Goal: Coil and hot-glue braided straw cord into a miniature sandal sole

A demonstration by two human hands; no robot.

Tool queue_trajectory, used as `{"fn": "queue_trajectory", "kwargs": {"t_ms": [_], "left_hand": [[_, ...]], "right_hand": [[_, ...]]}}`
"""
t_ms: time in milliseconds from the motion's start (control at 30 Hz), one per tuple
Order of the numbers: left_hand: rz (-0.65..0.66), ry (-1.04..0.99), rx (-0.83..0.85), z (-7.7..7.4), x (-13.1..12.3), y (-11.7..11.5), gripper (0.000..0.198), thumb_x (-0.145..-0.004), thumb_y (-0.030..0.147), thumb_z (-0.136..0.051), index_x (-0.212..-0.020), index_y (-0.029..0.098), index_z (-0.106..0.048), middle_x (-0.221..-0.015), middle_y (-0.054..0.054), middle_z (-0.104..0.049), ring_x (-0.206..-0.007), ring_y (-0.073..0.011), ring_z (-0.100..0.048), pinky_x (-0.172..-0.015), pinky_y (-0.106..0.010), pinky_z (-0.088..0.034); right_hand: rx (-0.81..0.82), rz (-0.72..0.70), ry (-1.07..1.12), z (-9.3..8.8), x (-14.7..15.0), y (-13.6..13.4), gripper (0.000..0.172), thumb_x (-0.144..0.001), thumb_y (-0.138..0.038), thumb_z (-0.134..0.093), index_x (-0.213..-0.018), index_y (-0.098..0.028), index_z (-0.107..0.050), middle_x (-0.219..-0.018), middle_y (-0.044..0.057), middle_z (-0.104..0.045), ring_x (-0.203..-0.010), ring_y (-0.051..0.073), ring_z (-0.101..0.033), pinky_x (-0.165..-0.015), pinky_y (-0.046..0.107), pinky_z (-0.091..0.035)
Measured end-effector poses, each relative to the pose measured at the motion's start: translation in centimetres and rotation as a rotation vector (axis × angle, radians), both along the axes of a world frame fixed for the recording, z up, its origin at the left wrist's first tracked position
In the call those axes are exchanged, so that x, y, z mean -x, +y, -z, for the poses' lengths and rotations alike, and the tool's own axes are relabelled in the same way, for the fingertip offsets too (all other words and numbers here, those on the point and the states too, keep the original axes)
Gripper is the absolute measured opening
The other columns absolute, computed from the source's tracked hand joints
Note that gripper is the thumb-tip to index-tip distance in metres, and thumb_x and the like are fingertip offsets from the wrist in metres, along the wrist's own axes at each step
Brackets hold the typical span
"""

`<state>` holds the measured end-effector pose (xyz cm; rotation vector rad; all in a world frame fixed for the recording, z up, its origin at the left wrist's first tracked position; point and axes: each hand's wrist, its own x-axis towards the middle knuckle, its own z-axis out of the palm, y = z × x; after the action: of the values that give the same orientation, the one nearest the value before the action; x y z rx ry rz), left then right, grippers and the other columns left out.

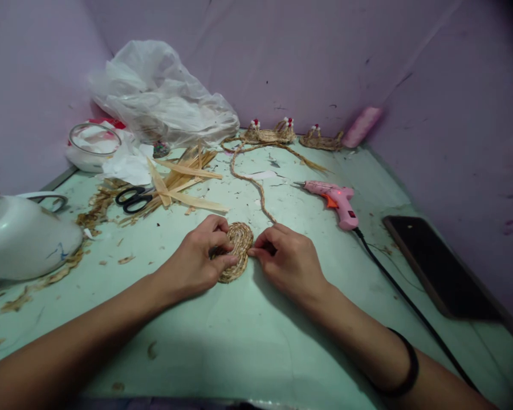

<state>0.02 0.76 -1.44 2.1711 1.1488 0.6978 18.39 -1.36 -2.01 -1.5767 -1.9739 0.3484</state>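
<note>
An oval coil of braided straw cord [240,242] is held low over the green tabletop, in front of me. My left hand [203,253] is closed on the coil's left side, thumb and fingers on its face. My right hand [288,256] pinches the cord at the coil's right edge. From there the loose braided cord [256,185] runs up past my right hand and away to the back of the table. Its frayed end lies near the back right. The fingers partly cover the coil.
Right: a pink glue gun [331,199] with black cable, and a phone [440,267]. Left: black scissors [134,199], flat straw strips [188,176], a white rounded vessel [29,236], plant scraps. Back: a plastic bag [162,97], small woven pieces with beads [269,135], a pink roll [362,127].
</note>
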Motion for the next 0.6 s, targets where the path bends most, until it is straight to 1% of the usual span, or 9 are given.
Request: {"fn": "queue_trajectory", "kwargs": {"t_ms": [133,233,300,333,367,467,500,600], "left_hand": [[0.018,-0.017,-0.013,-0.2,0.1,-0.1,0.008,-0.077,0.020,-0.060,-0.071,0.016,-0.064,-0.100,-0.006,-0.053,-0.089,-0.0162,-0.056,-0.081,-0.031,-0.047],[0.123,-0.064,-0.001,-0.4,0.1,0.0,0.012,-0.079,0.020,-0.057,-0.082,0.017,-0.068,-0.108,-0.008,-0.057,-0.099,-0.0187,-0.057,-0.087,-0.033,-0.047],[0.179,-0.047,0.004,-0.7,-0.1,0.2,0.016,-0.080,0.021,-0.055,-0.087,0.017,-0.069,-0.115,-0.010,-0.058,-0.104,-0.0207,-0.057,-0.090,-0.034,-0.046],[0.170,-0.013,-0.011,-0.8,-0.3,0.3,0.017,-0.079,0.024,-0.057,-0.090,0.017,-0.068,-0.117,-0.011,-0.057,-0.106,-0.0224,-0.057,-0.091,-0.036,-0.046],[0.135,0.034,-0.042,-0.9,-0.4,0.3,0.021,-0.077,0.027,-0.059,-0.093,0.015,-0.067,-0.118,-0.012,-0.057,-0.107,-0.0245,-0.056,-0.092,-0.039,-0.045],[-0.003,0.208,-0.155,-1.1,-1.0,0.1,0.039,-0.068,0.034,-0.067,-0.100,0.012,-0.063,-0.110,-0.014,-0.059,-0.102,-0.0299,-0.055,-0.089,-0.047,-0.043],[-0.022,0.259,-0.178,-1.1,-1.2,0.0,0.038,-0.068,0.034,-0.067,-0.099,0.013,-0.062,-0.105,-0.014,-0.061,-0.099,-0.0301,-0.055,-0.088,-0.048,-0.043],[-0.018,0.335,-0.187,-1.1,-1.6,-0.5,0.026,-0.069,0.028,-0.061,-0.091,0.013,-0.060,-0.094,-0.011,-0.062,-0.092,-0.0279,-0.055,-0.083,-0.046,-0.043]], "right_hand": [[-0.052,-0.065,-0.031,0.1,-0.3,-0.3,0.008,-0.073,-0.014,-0.067,-0.067,-0.016,-0.062,-0.068,0.003,-0.063,-0.057,0.013,-0.055,-0.054,0.024,-0.038],[-0.113,-0.106,-0.074,0.3,-0.6,-0.9,0.008,-0.076,-0.014,-0.063,-0.068,-0.016,-0.062,-0.065,0.003,-0.062,-0.056,0.013,-0.054,-0.053,0.024,-0.038],[-0.126,-0.108,-0.079,0.5,-0.7,-1.2,0.008,-0.077,-0.015,-0.060,-0.069,-0.016,-0.062,-0.064,0.003,-0.062,-0.056,0.014,-0.055,-0.053,0.024,-0.039],[-0.123,-0.105,-0.078,0.6,-0.7,-1.3,0.008,-0.077,-0.015,-0.060,-0.069,-0.016,-0.061,-0.065,0.003,-0.062,-0.056,0.014,-0.055,-0.053,0.025,-0.039],[-0.116,-0.101,-0.077,0.6,-0.6,-1.3,0.008,-0.077,-0.015,-0.060,-0.069,-0.016,-0.061,-0.065,0.003,-0.063,-0.057,0.014,-0.056,-0.053,0.025,-0.039],[-0.082,-0.091,-0.088,0.6,-0.3,-1.3,0.007,-0.075,-0.014,-0.059,-0.069,-0.016,-0.061,-0.067,0.004,-0.063,-0.057,0.014,-0.056,-0.052,0.025,-0.037],[-0.067,-0.090,-0.093,0.4,-0.3,-1.3,0.006,-0.075,-0.013,-0.060,-0.070,-0.016,-0.061,-0.067,0.004,-0.063,-0.057,0.014,-0.056,-0.052,0.025,-0.037],[-0.018,-0.099,-0.131,-0.2,-0.5,-1.3,0.004,-0.075,-0.017,-0.062,-0.071,-0.017,-0.062,-0.067,0.002,-0.063,-0.058,0.014,-0.055,-0.051,0.025,-0.035]]}}
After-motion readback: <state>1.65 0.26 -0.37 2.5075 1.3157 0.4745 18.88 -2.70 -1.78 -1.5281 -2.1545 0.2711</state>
